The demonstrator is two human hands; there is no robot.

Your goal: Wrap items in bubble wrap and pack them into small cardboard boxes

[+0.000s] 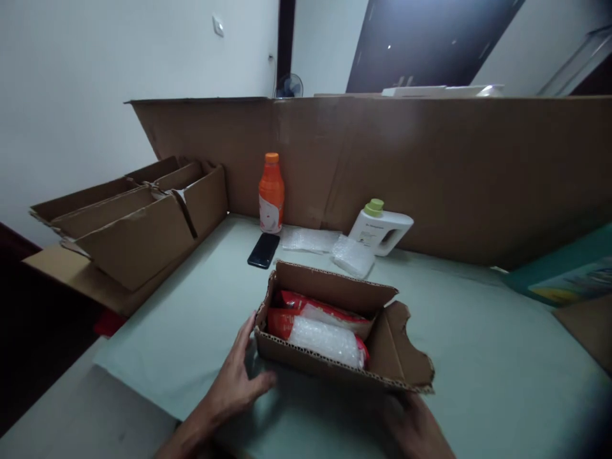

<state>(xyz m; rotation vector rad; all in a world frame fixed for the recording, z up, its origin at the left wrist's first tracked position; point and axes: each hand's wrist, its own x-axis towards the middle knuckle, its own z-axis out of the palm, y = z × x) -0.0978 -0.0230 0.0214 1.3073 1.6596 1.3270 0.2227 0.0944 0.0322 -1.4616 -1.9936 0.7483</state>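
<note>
The small cardboard box (335,338) sits open on the pale green table (478,357), its long axis running left to right just ahead of both hands. The left hand (234,379) rests spread against its left end — gripping nothing. The right hand (415,424) lies under the front right flap; its grip cannot be told. A bubble-wrapped red packet (320,335) lies lengthwise inside.

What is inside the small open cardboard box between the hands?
The small cardboard box holds two red packages wrapped in bubble wrap, lying side by side. The packages cover the bottom of the box, so anything beneath them cannot be seen.
</note>
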